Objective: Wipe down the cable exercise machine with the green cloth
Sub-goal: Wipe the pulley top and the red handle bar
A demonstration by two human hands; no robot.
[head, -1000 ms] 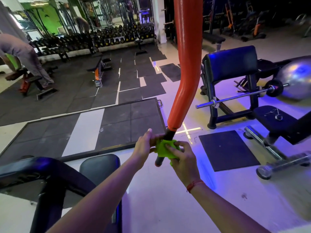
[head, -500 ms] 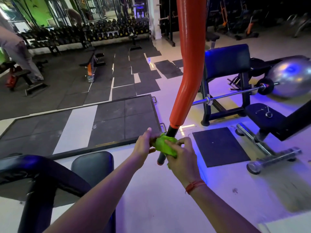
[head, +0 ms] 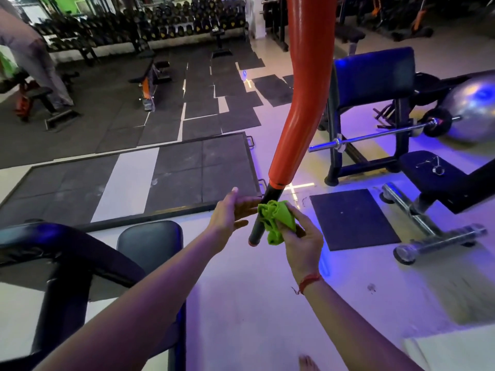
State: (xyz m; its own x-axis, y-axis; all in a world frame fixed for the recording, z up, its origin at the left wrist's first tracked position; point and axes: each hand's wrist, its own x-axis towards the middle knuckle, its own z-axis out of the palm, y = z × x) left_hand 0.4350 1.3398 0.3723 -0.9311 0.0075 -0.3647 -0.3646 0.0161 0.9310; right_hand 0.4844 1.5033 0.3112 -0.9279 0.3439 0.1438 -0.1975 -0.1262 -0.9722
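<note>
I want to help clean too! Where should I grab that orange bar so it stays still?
Grip the black end just below the orange padding, coming from the left. It is thin enough to wrap fingers round, the padding looks too thick, and the right hand already holds the green cloth on the other side.

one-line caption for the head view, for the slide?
Right hand presses green cloth against the bar's black end below orange padding; left hand open beside it.
</note>
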